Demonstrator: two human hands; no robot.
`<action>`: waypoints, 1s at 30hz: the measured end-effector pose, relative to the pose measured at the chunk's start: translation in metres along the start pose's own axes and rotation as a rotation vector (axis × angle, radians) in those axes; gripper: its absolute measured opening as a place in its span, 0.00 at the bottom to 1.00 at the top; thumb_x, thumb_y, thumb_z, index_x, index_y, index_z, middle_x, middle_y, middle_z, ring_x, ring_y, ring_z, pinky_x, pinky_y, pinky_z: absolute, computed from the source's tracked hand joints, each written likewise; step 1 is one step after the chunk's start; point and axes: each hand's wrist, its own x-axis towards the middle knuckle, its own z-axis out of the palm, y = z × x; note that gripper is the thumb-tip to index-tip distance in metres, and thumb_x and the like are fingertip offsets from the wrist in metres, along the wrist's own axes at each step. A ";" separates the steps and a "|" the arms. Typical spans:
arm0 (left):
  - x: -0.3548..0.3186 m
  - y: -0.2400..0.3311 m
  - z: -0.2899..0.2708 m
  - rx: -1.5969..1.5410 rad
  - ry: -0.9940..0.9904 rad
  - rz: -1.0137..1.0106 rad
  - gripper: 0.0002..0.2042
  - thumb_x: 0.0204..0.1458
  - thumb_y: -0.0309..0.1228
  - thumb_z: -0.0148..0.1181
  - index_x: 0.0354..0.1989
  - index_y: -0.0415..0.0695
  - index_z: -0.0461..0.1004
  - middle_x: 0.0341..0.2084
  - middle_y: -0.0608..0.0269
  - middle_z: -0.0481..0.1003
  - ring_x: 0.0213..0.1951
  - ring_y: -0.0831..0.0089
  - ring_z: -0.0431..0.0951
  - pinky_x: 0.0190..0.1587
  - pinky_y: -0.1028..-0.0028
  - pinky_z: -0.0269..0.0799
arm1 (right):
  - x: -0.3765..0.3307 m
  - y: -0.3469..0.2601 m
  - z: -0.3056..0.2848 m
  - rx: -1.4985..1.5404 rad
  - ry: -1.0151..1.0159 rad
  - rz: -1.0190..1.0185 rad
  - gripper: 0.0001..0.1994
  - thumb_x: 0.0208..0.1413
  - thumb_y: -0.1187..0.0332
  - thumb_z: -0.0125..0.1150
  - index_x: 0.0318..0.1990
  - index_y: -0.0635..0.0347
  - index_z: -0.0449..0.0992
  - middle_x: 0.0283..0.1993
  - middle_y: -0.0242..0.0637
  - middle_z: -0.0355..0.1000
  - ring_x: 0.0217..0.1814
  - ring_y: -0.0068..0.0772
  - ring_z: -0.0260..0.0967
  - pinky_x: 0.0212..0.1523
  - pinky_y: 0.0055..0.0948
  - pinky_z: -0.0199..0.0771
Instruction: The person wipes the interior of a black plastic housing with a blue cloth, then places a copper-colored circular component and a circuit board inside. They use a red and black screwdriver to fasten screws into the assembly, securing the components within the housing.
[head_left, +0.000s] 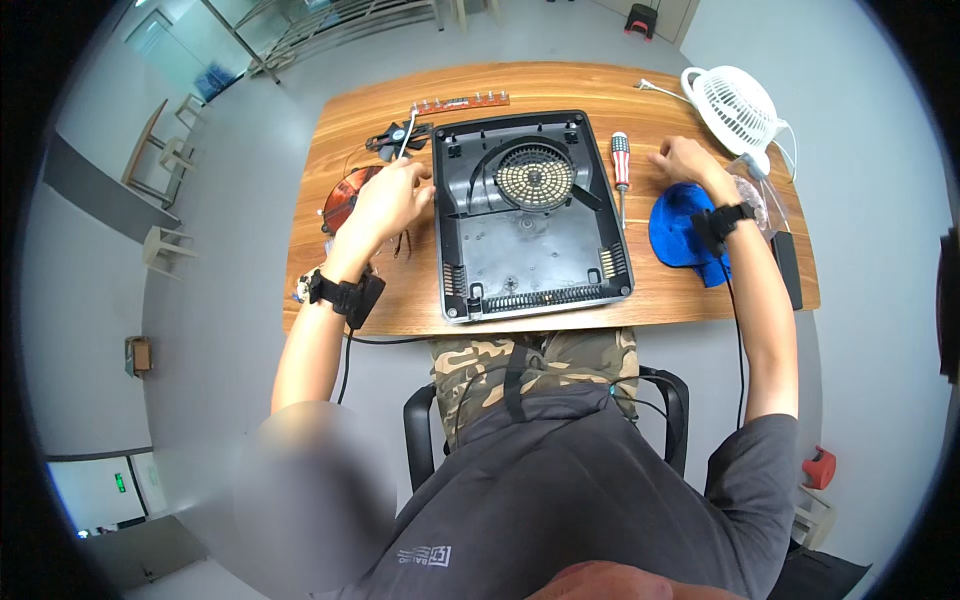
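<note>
A black plastic appliance housing [520, 245] lies open side up in front of me, with a round vent grille [535, 178] in its upper part. At its left edge is my left hand [395, 200], fingers bent and closed. A slim whitish strip [408, 132] runs from its fingertips toward the back; its kind is unclear. Just left of this hand sits a copper-coloured coil [348, 198], partly covered by the wrist, and beyond it a small black fan [385, 141]. My right hand [692, 165] rests loosely curled on the table, nothing visible in it, between a screwdriver [621, 165] and a blue cap [680, 225].
Along the table's [590, 85] back lies a narrow reddish strip [462, 103] with several small metal parts. A white fan [735, 105] with its cord stands at the back right. A flat dark object [787, 270] lies at the right edge. Black cables hang from both wristbands.
</note>
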 end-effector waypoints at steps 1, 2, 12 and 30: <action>0.000 -0.003 0.005 0.009 0.040 0.021 0.17 0.57 0.37 0.66 0.50 0.38 0.78 0.44 0.49 0.79 0.48 0.52 0.80 0.51 0.59 0.75 | -0.011 0.004 0.000 -0.015 -0.022 -0.045 0.24 0.60 0.48 0.64 0.42 0.66 0.82 0.39 0.57 0.81 0.47 0.55 0.80 0.50 0.45 0.78; -0.001 -0.007 0.007 0.018 0.081 0.041 0.17 0.57 0.36 0.65 0.48 0.36 0.78 0.43 0.49 0.79 0.47 0.50 0.80 0.50 0.57 0.75 | -0.020 0.017 0.009 0.002 -0.013 -0.104 0.23 0.59 0.50 0.65 0.41 0.66 0.82 0.37 0.56 0.81 0.43 0.55 0.80 0.49 0.46 0.78; -0.022 0.024 0.039 -0.189 0.034 -0.138 0.30 0.59 0.44 0.64 0.63 0.35 0.65 0.52 0.38 0.75 0.54 0.45 0.77 0.57 0.55 0.74 | -0.131 0.022 0.051 -0.112 0.026 -0.024 0.41 0.52 0.44 0.72 0.71 0.47 0.64 0.78 0.56 0.45 0.80 0.64 0.39 0.58 0.82 0.65; -0.024 0.069 0.064 -0.008 0.176 0.068 0.43 0.52 0.43 0.67 0.75 0.44 0.52 0.75 0.38 0.44 0.76 0.40 0.43 0.71 0.41 0.49 | -0.032 -0.137 -0.042 0.284 0.485 -0.587 0.31 0.54 0.60 0.70 0.62 0.65 0.68 0.59 0.55 0.69 0.63 0.57 0.68 0.65 0.44 0.69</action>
